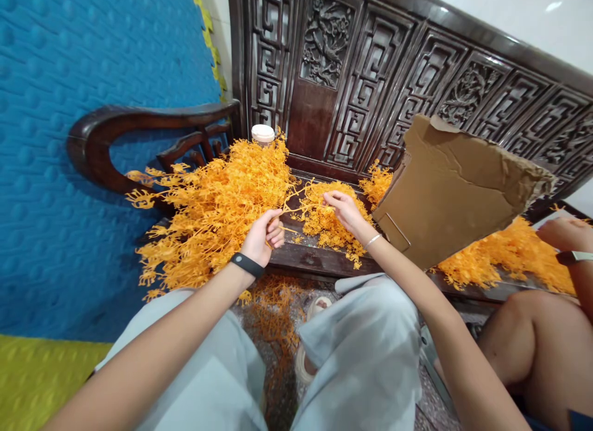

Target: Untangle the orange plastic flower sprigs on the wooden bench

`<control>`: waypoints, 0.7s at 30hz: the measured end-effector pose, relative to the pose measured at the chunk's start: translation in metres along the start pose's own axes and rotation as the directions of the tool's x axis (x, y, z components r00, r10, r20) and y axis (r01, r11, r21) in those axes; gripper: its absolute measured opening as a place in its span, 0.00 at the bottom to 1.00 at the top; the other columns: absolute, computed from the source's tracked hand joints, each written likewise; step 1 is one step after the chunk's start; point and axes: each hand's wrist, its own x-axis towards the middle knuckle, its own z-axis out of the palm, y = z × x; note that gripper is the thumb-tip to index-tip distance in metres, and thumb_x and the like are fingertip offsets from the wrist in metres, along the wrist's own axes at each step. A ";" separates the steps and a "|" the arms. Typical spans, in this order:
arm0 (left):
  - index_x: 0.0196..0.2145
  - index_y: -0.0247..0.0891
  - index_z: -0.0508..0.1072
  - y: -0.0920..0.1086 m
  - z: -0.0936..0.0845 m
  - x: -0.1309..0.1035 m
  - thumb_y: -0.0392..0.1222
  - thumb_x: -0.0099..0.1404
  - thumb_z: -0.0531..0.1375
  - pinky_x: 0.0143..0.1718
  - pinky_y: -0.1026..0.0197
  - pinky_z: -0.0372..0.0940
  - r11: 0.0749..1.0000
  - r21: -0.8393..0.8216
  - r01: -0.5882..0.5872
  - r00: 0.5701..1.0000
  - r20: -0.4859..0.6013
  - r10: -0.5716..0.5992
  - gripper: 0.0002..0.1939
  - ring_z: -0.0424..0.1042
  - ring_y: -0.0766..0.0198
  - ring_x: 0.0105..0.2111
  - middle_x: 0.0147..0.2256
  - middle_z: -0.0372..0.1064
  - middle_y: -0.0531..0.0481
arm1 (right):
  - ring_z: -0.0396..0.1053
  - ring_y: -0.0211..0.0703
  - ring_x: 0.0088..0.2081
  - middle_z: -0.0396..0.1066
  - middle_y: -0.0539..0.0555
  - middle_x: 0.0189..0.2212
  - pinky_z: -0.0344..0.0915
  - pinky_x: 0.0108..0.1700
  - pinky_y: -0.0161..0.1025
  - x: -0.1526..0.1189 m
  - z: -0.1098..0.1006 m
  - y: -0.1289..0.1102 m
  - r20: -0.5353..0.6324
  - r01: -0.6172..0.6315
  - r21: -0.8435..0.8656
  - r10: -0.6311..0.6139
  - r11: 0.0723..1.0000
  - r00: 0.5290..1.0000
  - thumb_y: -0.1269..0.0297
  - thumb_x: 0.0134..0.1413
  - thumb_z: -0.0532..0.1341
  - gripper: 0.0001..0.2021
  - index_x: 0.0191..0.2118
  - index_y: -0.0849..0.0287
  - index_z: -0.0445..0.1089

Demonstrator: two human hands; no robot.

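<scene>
My left hand (265,236), below a black wristband, is closed around the stem of an orange plastic sprig (293,204). The sprig's thin branches reach right to my right hand (341,209), whose thumb and fingers are pinched at a branch tip. A large heap of orange branched pieces (222,202) lies left of my left hand on the dark wooden bench (315,258). Under and beside my right hand sits a smaller orange pile (331,224).
A cardboard sheet (454,190) leans at the right, with more orange pieces (504,258) beyond it. Another person's hand (565,233) is at the far right. A white-lidded container (263,134) stands behind the heap. Orange scraps (275,320) lie on the floor.
</scene>
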 end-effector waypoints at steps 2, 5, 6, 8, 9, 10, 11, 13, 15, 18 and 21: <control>0.09 0.38 0.49 0.000 0.000 0.000 0.40 0.58 0.53 0.11 0.68 0.42 1.000 0.001 0.003 1.000 0.009 -0.003 0.23 0.42 0.75 0.09 0.08 0.37 0.60 | 0.62 0.32 0.28 0.65 0.47 0.22 0.59 0.36 0.32 0.002 -0.003 0.004 -0.023 -0.006 -0.040 0.005 0.999 1.000 0.56 0.39 0.64 0.12 0.21 0.59 0.67; 0.10 0.38 0.49 -0.003 0.000 0.001 0.41 0.57 0.53 0.11 0.68 0.42 0.999 0.016 0.034 0.999 0.042 -0.035 0.22 0.42 0.75 0.09 0.08 0.38 0.60 | 0.62 0.31 0.27 0.66 0.47 0.22 0.58 0.31 0.31 0.003 -0.007 0.004 -0.106 -0.089 -0.029 0.086 0.996 0.991 0.55 0.37 0.65 0.13 0.21 0.60 0.68; 0.11 0.38 0.49 -0.005 0.001 0.001 0.41 0.57 0.54 0.11 0.69 0.43 0.998 0.029 0.050 0.997 0.058 -0.051 0.22 0.42 0.75 0.09 0.08 0.38 0.60 | 0.62 0.31 0.27 0.66 0.48 0.23 0.57 0.30 0.30 0.004 -0.009 0.002 -0.132 -0.116 -0.005 0.114 0.993 0.985 0.54 0.37 0.65 0.13 0.22 0.60 0.68; 0.12 0.38 0.50 -0.010 0.004 0.001 0.43 0.57 0.55 0.12 0.69 0.44 0.995 0.072 0.072 0.994 0.079 -0.078 0.22 0.43 0.75 0.10 0.09 0.39 0.61 | 0.63 0.30 0.27 0.67 0.48 0.24 0.57 0.29 0.30 0.005 -0.011 -0.002 -0.176 -0.145 0.045 0.150 0.988 0.973 0.54 0.36 0.65 0.13 0.23 0.60 0.69; 0.13 0.38 0.50 -0.013 0.005 0.001 0.44 0.57 0.56 0.12 0.69 0.44 0.992 0.103 0.078 0.993 0.078 -0.086 0.22 0.43 0.75 0.10 0.09 0.39 0.61 | 0.63 0.30 0.26 0.67 0.48 0.24 0.57 0.28 0.30 0.007 -0.011 -0.004 -0.201 -0.147 0.058 0.156 0.987 0.967 0.55 0.36 0.65 0.13 0.23 0.60 0.68; 0.13 0.38 0.49 -0.016 0.007 0.000 0.44 0.57 0.56 0.12 0.70 0.44 0.987 0.139 0.081 0.993 0.071 -0.091 0.22 0.43 0.75 0.10 0.10 0.39 0.61 | 0.62 0.30 0.26 0.67 0.48 0.24 0.56 0.28 0.30 0.008 -0.012 -0.006 -0.231 -0.145 0.060 0.156 0.988 0.960 0.55 0.35 0.66 0.13 0.23 0.61 0.68; 0.14 0.38 0.49 -0.019 0.009 0.000 0.45 0.57 0.57 0.12 0.70 0.43 0.981 0.176 0.076 0.994 0.065 -0.089 0.22 0.43 0.76 0.11 0.10 0.38 0.62 | 0.61 0.29 0.25 0.67 0.47 0.23 0.55 0.27 0.29 0.010 -0.012 -0.007 -0.267 -0.143 0.056 0.152 0.988 0.951 0.56 0.34 0.66 0.13 0.22 0.61 0.68; 0.15 0.38 0.49 -0.025 0.012 0.000 0.48 0.57 0.57 0.13 0.70 0.43 0.970 0.237 0.057 0.995 0.064 -0.074 0.23 0.43 0.76 0.11 0.11 0.38 0.62 | 0.59 0.28 0.23 0.65 0.46 0.20 0.53 0.25 0.29 0.015 -0.012 -0.009 -0.347 -0.147 0.053 0.156 0.988 0.925 0.59 0.33 0.67 0.11 0.20 0.61 0.67; 0.15 0.38 0.48 -0.029 0.015 0.001 0.50 0.57 0.57 0.13 0.70 0.42 0.963 0.268 0.034 0.996 0.073 -0.055 0.24 0.43 0.76 0.12 0.12 0.38 0.62 | 0.57 0.27 0.21 0.63 0.44 0.18 0.52 0.24 0.29 0.020 -0.011 -0.012 -0.424 -0.163 0.084 0.183 0.983 0.887 0.63 0.34 0.66 0.10 0.19 0.61 0.66; 0.15 0.39 0.47 -0.030 0.020 0.004 0.50 0.58 0.56 0.13 0.70 0.42 0.960 0.278 0.018 0.997 0.070 -0.039 0.24 0.42 0.76 0.12 0.13 0.37 0.62 | 0.56 0.27 0.20 0.62 0.43 0.17 0.51 0.22 0.29 0.028 -0.007 -0.018 -0.496 -0.188 0.162 0.244 0.969 0.833 0.67 0.37 0.65 0.08 0.20 0.61 0.65; 0.15 0.39 0.48 -0.030 0.026 0.007 0.48 0.57 0.57 0.13 0.70 0.42 0.961 0.275 0.008 0.998 0.051 -0.023 0.23 0.43 0.76 0.11 0.12 0.37 0.62 | 0.56 0.26 0.20 0.63 0.43 0.18 0.51 0.22 0.29 0.040 -0.003 -0.026 -0.500 -0.235 0.256 0.337 0.938 0.798 0.70 0.40 0.63 0.06 0.21 0.61 0.64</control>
